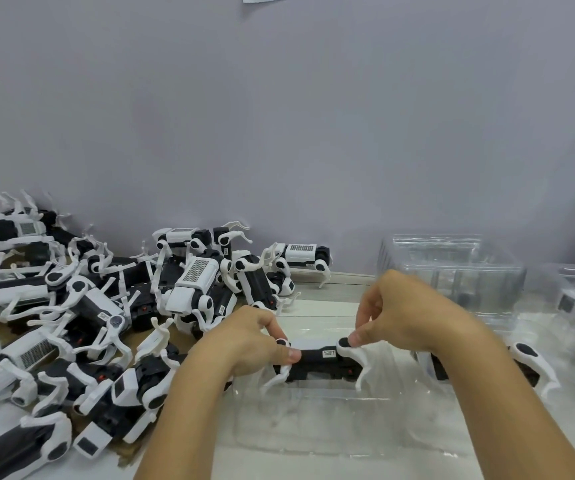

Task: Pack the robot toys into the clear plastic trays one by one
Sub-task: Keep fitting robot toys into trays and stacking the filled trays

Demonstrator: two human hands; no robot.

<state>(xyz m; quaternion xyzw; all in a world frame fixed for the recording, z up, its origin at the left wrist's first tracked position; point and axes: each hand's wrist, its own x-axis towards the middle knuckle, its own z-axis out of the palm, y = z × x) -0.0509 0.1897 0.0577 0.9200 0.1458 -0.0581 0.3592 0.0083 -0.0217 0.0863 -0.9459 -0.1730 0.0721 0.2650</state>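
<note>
Both hands pinch one robot toy (317, 362) over a clear plastic tray (331, 420): the left hand (255, 337) nips its left end, fingers curled; the right hand (404, 313) nips the black-capped joint at its right end. The toy lies belly up, white legs reaching toward the near edge of the tray. Just right of it another toy (528, 362) sits in plastic. A stack of empty trays (452, 271) stands at the far wall. To the left, a heap of toys (81, 306) crowds the table (327, 289), leaving a bare strip between heap and trays.
</note>
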